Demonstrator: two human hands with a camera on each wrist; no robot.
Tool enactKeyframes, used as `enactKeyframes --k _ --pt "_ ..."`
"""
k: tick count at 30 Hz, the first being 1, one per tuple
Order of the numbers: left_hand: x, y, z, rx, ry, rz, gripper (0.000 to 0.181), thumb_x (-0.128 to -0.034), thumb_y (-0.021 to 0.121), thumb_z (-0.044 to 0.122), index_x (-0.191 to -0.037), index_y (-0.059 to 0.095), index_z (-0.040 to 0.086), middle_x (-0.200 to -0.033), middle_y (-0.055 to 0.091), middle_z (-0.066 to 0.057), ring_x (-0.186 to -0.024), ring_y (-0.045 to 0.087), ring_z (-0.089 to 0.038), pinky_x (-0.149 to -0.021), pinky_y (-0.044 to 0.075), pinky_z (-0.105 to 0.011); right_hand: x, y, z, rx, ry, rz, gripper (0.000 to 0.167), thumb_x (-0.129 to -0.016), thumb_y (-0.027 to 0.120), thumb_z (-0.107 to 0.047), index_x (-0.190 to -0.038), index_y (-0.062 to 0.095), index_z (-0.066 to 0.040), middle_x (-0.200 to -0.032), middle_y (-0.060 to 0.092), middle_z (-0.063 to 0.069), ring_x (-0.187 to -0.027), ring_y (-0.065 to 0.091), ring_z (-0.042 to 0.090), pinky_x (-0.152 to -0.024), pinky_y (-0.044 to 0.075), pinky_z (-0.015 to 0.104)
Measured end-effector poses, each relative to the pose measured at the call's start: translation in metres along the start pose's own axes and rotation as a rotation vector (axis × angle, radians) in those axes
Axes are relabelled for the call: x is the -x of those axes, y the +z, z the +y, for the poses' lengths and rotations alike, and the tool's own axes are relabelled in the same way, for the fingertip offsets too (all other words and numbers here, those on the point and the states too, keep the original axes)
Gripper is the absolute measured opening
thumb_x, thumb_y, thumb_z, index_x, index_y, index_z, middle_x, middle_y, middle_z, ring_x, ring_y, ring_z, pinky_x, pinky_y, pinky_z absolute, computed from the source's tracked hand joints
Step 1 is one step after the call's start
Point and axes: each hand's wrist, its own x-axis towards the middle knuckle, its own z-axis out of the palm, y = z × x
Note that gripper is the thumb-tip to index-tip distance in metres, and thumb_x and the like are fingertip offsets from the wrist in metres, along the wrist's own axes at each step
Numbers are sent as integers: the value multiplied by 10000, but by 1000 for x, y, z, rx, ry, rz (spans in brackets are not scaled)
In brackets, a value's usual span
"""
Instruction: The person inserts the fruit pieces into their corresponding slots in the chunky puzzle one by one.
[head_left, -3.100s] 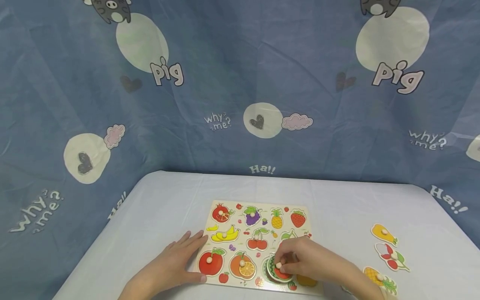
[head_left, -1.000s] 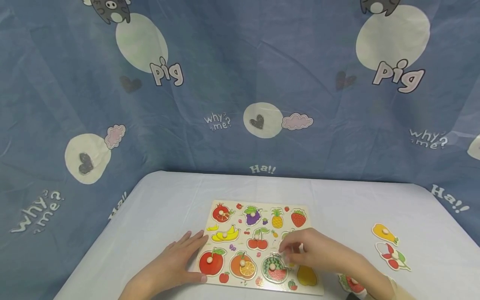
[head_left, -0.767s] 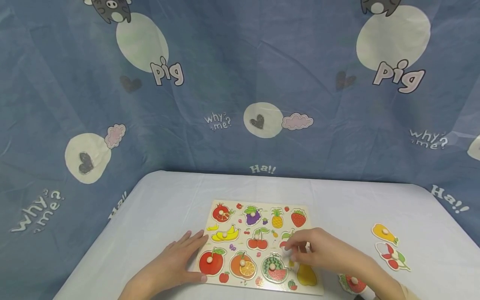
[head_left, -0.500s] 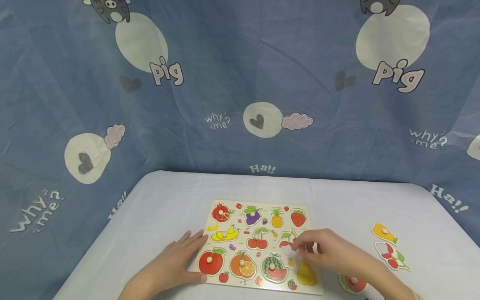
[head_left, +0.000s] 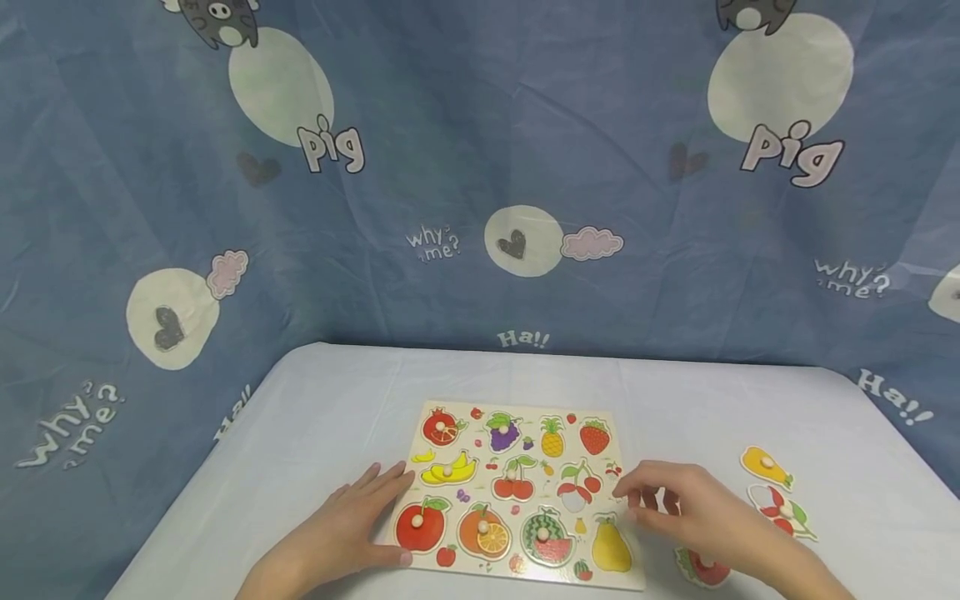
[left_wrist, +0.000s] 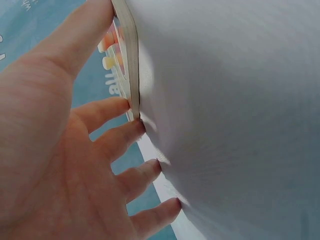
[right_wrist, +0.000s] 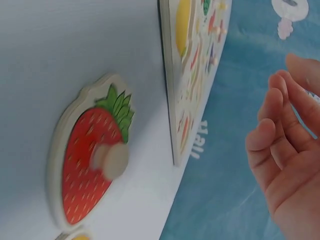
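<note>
A wooden fruit peg puzzle board [head_left: 525,505] lies on the table. My left hand [head_left: 341,525] rests at its left edge, fingers spread and touching the rim. The watermelon piece [head_left: 546,540] sits in its slot at the front, its knob showing. My right hand [head_left: 678,508] hovers just off the board's right edge, fingers loosely bent, holding nothing. On the table to the right lie the pear piece [head_left: 767,467], the cherry piece [head_left: 782,510] and the strawberry piece [right_wrist: 95,160]. The right wrist partly covers the strawberry in the head view.
Knobbed apple [head_left: 420,527], orange [head_left: 483,533], banana [head_left: 450,470], grape and pomegranate pieces sit in the board. The printed pear [head_left: 612,546], pineapple [head_left: 552,437] and strawberry [head_left: 595,437] show no knobs. A blue patterned cloth [head_left: 420,167] hangs behind the table.
Earlier my right hand pinched the tilted watermelon piece by its knob over the slot. The piece now lies flat there, let go, and the hand has moved right. My left hand stays put.
</note>
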Motion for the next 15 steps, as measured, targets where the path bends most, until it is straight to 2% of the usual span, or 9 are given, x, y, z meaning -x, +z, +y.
enactKeyframes --k 5,9,11,15 --pt "-1 0 -1 5 0 -8 976 -638 873 511 -1466 481 176 -1530 408 -42 -1445 241 -362 -1103 190 -672 12 -4 4 6 67 -2 183 -902 727 -169 -1070 701 -239 -902 630 -119 -794 552 41 -626 494 242" --pt "-1 0 -2 12 3 -14 981 -638 872 512 -1469 477 171 -1536 399 -48 -1448 231 -370 -1103 186 -674 21 -4 11 12 66 5 186 -900 732 -165 -1071 695 -230 -901 628 -94 -790 550 39 -614 494 236" --pt "-1 1 -2 8 0 -14 983 -638 870 519 -1470 476 174 -1536 398 -45 -1447 233 -368 -1104 188 -672 27 -6 14 1 90 -10 175 -912 722 -196 -1081 691 -226 -903 625 -88 -791 549 43 -615 494 233" --pt "-2 1 -3 -9 -6 -14 986 -638 866 527 -1472 473 178 -1534 402 -40 -1442 246 -360 -1103 193 -671 39 -9 19 -33 188 -56 186 -924 704 -275 -1101 680 -223 -929 632 -101 -791 548 45 -619 501 227"
